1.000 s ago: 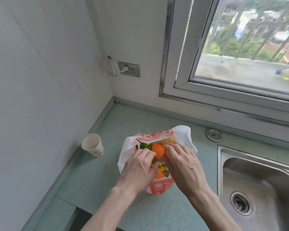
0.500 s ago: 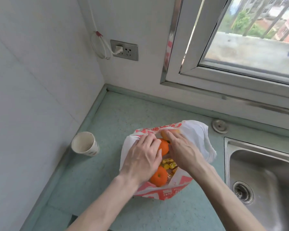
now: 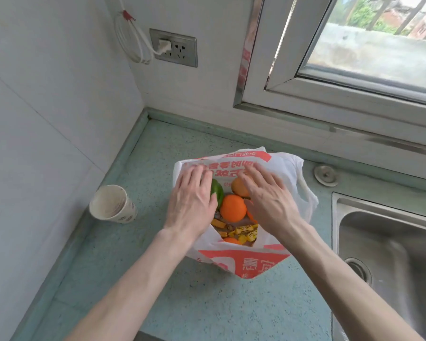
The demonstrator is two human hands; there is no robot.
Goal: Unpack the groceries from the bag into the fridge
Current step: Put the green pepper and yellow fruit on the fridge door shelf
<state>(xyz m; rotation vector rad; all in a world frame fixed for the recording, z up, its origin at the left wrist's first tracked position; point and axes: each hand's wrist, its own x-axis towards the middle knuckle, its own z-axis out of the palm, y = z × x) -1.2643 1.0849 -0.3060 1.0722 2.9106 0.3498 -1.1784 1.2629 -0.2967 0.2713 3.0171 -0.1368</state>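
Hazard 1: round fruit is likely to roll out across the speckled pale-green countertop (image 3: 158, 153) toward the stainless steel sink (image 3: 389, 244) if the far wall of the bag is pushed down too far, since the bag is thin and is not supporting itself.

Hazard 2: the small wrapped pieces may spill or stay behind in the folds if the bag is tipped or lifted by one side only.

Hazard 3: the white paper cup (image 3: 112, 204), lying tilted near the bag's left side, may be knocked by the left forearm.

The white plastic carrier bag with red print (image 3: 244, 263) is sitting on the countertop between the cup and the sink, its mouth open upward. Inside, a bright orange round fruit (image 3: 233, 207), a paler orange fruit (image 3: 240, 187), a green glossy vegetable (image 3: 217, 193) and yellow wrapped sweets (image 3: 244, 230) are showing.

The left hand (image 3: 192, 205) and the right hand (image 3: 268, 200) are lying flat over the opening, fingers straight and slightly fanned, tips pressing on the far printed flap. Neither hand is pinching anything. The fridge is not in view.
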